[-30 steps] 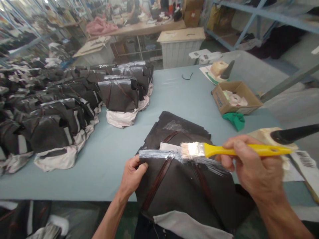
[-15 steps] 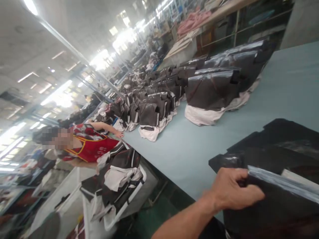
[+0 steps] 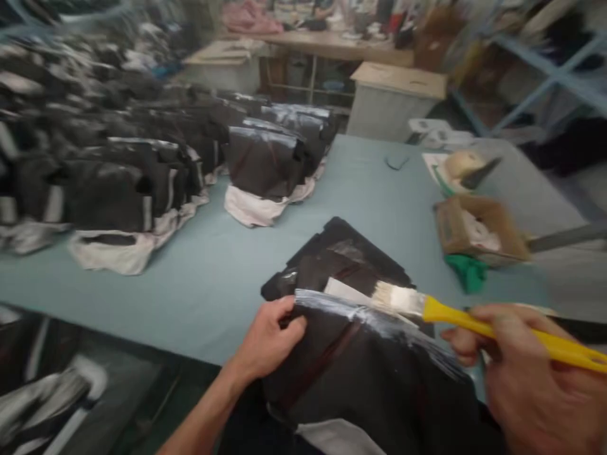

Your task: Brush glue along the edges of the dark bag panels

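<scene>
A dark fabric piece (image 3: pixel 370 373) with a whitish, wet-looking strip along its upper edge lies in front of me. My left hand (image 3: pixel 272 335) pinches that edge at its left corner. A brush with a yellow handle (image 3: pixel 455 316) is gripped in my right hand (image 3: pixel 531 366); its pale bristles are just above the coated edge, and contact is hard to tell. Beneath the piece sit a black board (image 3: pixel 341 246) with notched edges and a pale strip (image 3: pixel 346 291).
On the blue-green table (image 3: pixel 203 303) stand rows of dark pieces with white cloth (image 3: pixel 260 164) at the back left. To the right are a cardboard box (image 3: pixel 478 234), a green cloth (image 3: pixel 467 272) and a round tan object (image 3: pixel 462 164). A white frame (image 3: pixel 88 379) is at lower left.
The view has turned right and levelled. My right hand and the yellow brush have come into view. The other person has left the view; my left hand still pinches the coated edge.
</scene>
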`<state>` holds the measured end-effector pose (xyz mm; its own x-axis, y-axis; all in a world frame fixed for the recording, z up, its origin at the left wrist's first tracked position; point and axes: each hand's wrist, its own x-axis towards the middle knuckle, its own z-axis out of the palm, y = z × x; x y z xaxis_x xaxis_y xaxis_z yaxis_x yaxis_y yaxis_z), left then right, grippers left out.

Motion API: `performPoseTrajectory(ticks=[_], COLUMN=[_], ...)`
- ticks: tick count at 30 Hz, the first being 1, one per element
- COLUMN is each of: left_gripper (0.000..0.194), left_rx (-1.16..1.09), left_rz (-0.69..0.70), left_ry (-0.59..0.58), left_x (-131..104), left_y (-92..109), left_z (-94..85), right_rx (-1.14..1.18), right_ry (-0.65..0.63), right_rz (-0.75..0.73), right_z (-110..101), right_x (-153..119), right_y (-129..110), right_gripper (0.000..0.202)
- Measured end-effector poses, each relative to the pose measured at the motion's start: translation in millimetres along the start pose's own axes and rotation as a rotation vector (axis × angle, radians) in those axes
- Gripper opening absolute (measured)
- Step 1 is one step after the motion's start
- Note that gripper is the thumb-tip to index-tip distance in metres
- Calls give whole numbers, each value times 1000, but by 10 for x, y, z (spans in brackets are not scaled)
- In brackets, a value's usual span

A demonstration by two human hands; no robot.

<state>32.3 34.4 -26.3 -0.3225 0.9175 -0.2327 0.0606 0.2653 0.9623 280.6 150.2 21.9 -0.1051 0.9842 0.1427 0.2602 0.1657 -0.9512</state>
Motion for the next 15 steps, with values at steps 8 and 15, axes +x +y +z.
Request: performPoseTrajectory(ticks=[8,15], left_gripper=[27,27], left_rx=[168,207], left_rz=[-52,-62], left_ry=[-63,-100], left_x=[-12,7], left_y=[8,35], left_z=[-56,-84], right_rx=[65,-49], right_ry=[106,69], right_rz=[44,-70], right_z=[56,153], right_x=[-103,-172], right_y=[-144,-372], right_gripper=[19,21])
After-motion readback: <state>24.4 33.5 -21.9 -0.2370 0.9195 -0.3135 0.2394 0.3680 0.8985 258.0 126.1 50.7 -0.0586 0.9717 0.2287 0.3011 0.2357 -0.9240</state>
